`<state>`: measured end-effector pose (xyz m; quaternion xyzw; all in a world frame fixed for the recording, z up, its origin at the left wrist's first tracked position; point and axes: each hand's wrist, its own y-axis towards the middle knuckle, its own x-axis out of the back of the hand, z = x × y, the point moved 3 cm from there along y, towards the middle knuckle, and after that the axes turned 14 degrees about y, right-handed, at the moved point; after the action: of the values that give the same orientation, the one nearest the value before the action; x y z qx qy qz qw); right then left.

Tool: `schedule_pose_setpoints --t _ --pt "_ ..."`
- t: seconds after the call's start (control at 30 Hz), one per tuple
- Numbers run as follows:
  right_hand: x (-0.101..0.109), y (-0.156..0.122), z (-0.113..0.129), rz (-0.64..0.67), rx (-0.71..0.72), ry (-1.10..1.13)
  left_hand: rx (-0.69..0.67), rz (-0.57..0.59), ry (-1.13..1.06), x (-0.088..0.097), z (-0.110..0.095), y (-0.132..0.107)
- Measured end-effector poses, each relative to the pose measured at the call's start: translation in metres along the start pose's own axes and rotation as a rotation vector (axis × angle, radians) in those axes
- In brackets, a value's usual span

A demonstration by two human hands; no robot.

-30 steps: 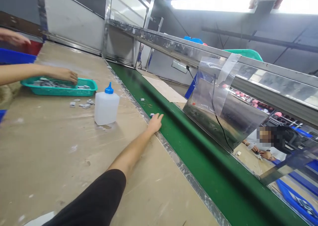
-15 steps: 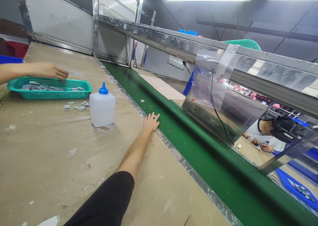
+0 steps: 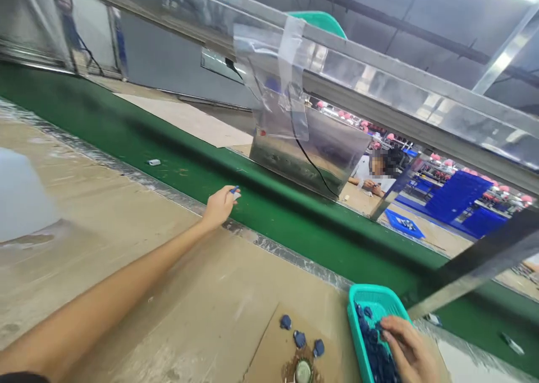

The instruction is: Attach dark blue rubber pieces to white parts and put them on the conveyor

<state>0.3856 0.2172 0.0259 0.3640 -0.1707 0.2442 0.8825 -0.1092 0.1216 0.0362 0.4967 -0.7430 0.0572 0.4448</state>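
My left hand (image 3: 219,208) is closed over the green conveyor belt, near its close edge. A small blue-and-white piece (image 3: 236,193) sticks out between its fingertips. At the lower right, my right hand (image 3: 410,346) dips over a turquoise plastic basket (image 3: 353,321) of small dark blue pieces (image 3: 373,349). Its thumb and fingers pinch together at one dark blue piece (image 3: 379,328). To the left of the basket, several dark blue lumps (image 3: 299,338) lie on a cardboard sheet (image 3: 269,343), beside a small round container (image 3: 303,370).
The green belt (image 3: 295,248) runs across the bench, carrying a small white piece (image 3: 154,162). A translucent bottle (image 3: 23,197) stands at left. A metal post (image 3: 475,270) rises beyond the basket. Across the belt, a person (image 3: 374,175) sits near a blue tray (image 3: 404,224).
My view has swung right, bringing my right hand and the dark blue pieces into sight. My left hand has gone from spread on the belt to closed on a small piece.
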Motion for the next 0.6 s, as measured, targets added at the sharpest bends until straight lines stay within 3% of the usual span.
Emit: schedule_pose_setpoints --t 0.07,0.13,0.2,0.27,0.37,0.47,0.6 --pt "-0.009 -0.001 0.022 -0.057 -0.048 0.117 -0.044 0.092 -0.136 0.0 -0.034 -0.03" --pt "-0.025 -0.002 0.046 -0.007 -0.093 0.206 -0.067 0.216 -0.325 0.003 -0.068 -0.064" --pt "-0.046 -0.004 0.066 0.125 -0.096 0.262 -0.024 0.454 -0.757 0.006 -0.098 -0.1" --pt "-0.066 -0.01 0.08 0.272 -0.065 0.26 0.009 0.732 -0.98 0.01 -0.122 -0.137" --pt "-0.09 -0.021 0.086 0.424 -0.018 0.175 -0.054 1.045 -0.942 0.015 -0.138 -0.182" --pt "-0.105 -0.029 0.084 0.493 0.066 0.015 -0.164 1.108 -0.822 0.017 -0.138 -0.202" --pt "-0.113 -0.036 0.08 0.53 0.16 -0.146 -0.278 0.957 -0.729 0.02 -0.133 -0.2"
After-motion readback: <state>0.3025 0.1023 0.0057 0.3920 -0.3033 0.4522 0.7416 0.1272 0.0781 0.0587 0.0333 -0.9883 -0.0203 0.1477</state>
